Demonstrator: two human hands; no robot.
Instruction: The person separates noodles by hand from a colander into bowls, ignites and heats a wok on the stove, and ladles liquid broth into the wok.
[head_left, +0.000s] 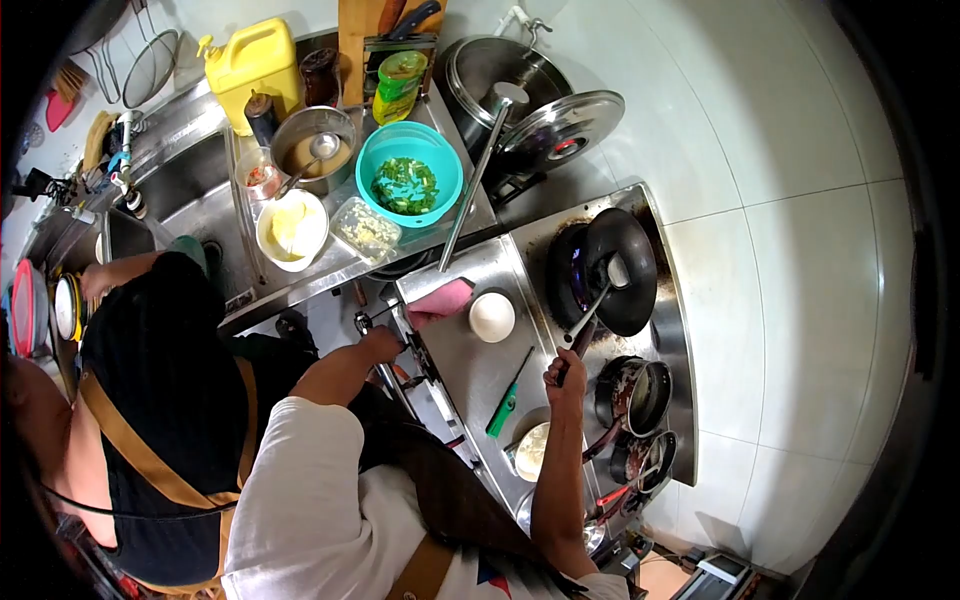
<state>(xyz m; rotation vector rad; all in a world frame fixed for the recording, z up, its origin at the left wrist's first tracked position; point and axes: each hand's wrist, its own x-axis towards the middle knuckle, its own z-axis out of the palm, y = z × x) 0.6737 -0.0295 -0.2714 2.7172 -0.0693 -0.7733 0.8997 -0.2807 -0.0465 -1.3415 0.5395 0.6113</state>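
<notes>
My right hand (567,372) is closed around the handle of a black wok (635,295), which is tilted over the burner at the back of the stove. A metal ladle (617,270) rests in the wok, its handle sloping down towards my hand. My left hand (380,345) is low at the front edge of the stove, by the metal pipe and valves; its fingers are mostly hidden. Close to it a pink cloth (440,302) lies on the steel top (450,370). A white bowl (492,317) and a green gas lighter (504,410) are between my hands.
Dark pots (650,395) stand at the right. On the left counter are a turquoise bowl (412,140) of chopped greens, a pot (335,180) of brown liquid and a yellow jug (255,70). Another person (150,340) stands at my left near the sink (190,185).
</notes>
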